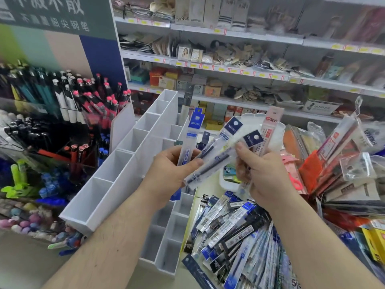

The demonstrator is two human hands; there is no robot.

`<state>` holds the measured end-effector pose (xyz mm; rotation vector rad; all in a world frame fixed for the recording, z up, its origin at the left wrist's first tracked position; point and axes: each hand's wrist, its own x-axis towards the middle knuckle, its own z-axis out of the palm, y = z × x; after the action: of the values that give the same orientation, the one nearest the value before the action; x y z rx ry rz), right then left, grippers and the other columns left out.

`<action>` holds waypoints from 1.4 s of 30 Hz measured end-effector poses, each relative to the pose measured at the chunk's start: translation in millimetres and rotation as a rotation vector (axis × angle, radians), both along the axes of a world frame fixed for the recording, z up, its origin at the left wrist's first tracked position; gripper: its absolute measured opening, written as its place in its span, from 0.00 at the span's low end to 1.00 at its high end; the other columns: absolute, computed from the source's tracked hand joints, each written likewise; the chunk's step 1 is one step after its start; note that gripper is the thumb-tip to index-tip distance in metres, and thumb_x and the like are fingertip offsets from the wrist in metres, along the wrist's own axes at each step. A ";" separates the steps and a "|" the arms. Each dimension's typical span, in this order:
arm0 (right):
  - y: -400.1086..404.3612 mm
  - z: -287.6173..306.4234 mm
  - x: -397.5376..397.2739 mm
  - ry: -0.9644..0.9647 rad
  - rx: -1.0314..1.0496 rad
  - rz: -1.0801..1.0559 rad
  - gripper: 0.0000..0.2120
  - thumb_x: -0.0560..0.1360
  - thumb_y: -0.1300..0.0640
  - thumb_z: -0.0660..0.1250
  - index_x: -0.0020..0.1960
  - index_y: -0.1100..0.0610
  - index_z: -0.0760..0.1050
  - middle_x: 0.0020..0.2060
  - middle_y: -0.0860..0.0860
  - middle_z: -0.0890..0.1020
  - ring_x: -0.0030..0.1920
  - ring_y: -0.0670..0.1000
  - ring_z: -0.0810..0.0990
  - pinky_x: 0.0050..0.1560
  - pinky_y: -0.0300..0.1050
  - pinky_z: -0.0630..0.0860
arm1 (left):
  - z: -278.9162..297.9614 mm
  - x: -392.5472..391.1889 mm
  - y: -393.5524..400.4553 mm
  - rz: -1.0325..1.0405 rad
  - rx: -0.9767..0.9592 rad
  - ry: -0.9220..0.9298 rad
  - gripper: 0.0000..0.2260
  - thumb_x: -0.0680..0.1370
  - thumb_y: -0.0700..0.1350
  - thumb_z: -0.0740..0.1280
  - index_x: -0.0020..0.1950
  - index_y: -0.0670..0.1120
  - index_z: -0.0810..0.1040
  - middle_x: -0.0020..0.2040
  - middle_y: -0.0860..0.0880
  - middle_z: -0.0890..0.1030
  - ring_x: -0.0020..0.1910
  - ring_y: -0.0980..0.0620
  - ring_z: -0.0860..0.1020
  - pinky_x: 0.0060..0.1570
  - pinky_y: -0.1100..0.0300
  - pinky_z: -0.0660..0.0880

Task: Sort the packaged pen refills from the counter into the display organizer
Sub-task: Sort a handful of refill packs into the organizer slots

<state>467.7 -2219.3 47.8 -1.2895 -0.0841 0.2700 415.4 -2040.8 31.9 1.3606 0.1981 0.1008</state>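
Left hand [169,165]: raised at chest height, fingers and thumb curled round a blue-topped refill pack [188,140] and the lower ends of two dark-topped packs [210,161]; thumb lies across their fronts.
Right hand [262,174]: level with the left and just beside it, thumb pressing the upper part of the dark-topped packs; its fingers also grip a pink pack [270,126] that stands up behind them.
Held packs: fanned out between both hands, tops tilted up and to the right; the blue-topped one is nearly upright.
Organizer [125,163]: white, stepped rows of square compartments, directly under and left of the left hand; the near back-row compartments show bare white walls. A few packs stand in compartments beyond the hands; which slots, cannot tell.
Refill pile [233,230]: loose heap of blue, white and black packs on the counter, below the right forearm and right of the organizer.
White tray [227,182]: between and just under the two hands, partly hidden.
Mixed packets [341,163]: red, pink and clear bags stacked right of the right hand.
Pen racks [73,101]: left of the left hand, pens upright with pink and black caps.
Shelves [229,65]: beyond both hands, stocked with blurred goods.
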 end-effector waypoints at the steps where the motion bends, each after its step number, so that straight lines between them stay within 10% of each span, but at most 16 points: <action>1: 1.1 0.5 -0.9 -0.014 -0.011 0.003 0.07 0.68 0.56 0.71 0.38 0.57 0.74 0.28 0.51 0.70 0.26 0.46 0.65 0.26 0.37 0.60 | 0.9 -0.7 -0.8 -0.035 0.008 0.008 0.05 0.74 0.37 0.70 0.44 0.47 0.82 0.36 0.49 0.84 0.34 0.54 0.82 0.31 0.63 0.77; 12: 9.3 -3.2 -1.4 -0.094 -0.200 -0.230 0.04 0.75 0.58 0.72 0.46 0.58 0.77 0.35 0.53 0.82 0.29 0.45 0.79 0.25 0.39 0.70 | 3.9 -1.8 -1.2 -0.140 -0.033 0.125 0.08 0.81 0.43 0.63 0.49 0.44 0.82 0.37 0.46 0.82 0.30 0.53 0.78 0.24 0.66 0.70; 17: 13.0 -5.2 0.4 -0.101 -0.186 -0.188 0.03 0.76 0.61 0.71 0.45 0.56 0.78 0.30 0.51 0.81 0.27 0.47 0.78 0.26 0.39 0.69 | 3.0 -1.2 1.7 -0.166 -0.099 0.110 0.12 0.72 0.51 0.70 0.48 0.43 0.83 0.44 0.41 0.83 0.41 0.44 0.79 0.40 0.52 0.74; 26: 17.8 -9.3 4.2 0.000 -0.044 -0.170 0.21 0.75 0.63 0.72 0.64 0.58 0.70 0.40 0.58 0.81 0.27 0.49 0.78 0.27 0.39 0.71 | 2.4 -3.0 4.0 -0.175 0.096 0.111 0.08 0.73 0.33 0.73 0.48 0.45 0.82 0.40 0.48 0.85 0.40 0.49 0.84 0.39 0.57 0.80; 33: 12.2 -13.9 7.3 0.120 -0.071 0.024 0.14 0.65 0.55 0.75 0.43 0.58 0.72 0.31 0.52 0.78 0.27 0.47 0.73 0.27 0.37 0.67 | -3.0 -0.3 4.6 -0.088 0.099 0.092 0.08 0.72 0.33 0.74 0.46 0.45 0.82 0.40 0.48 0.83 0.39 0.51 0.82 0.36 0.61 0.79; 42: 14.6 -43.4 70.3 -0.021 -0.349 -0.391 0.09 0.73 0.56 0.76 0.38 0.54 0.78 0.31 0.48 0.80 0.31 0.47 0.75 0.35 0.43 0.75 | 1.0 7.2 8.8 0.137 -0.336 0.076 0.18 0.81 0.51 0.58 0.40 0.42 0.79 0.32 0.47 0.77 0.29 0.53 0.70 0.20 0.68 0.61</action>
<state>538.0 -2204.7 4.4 -1.6224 0.2049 -0.0699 422.6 -2032.1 32.8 1.0163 0.3563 0.1249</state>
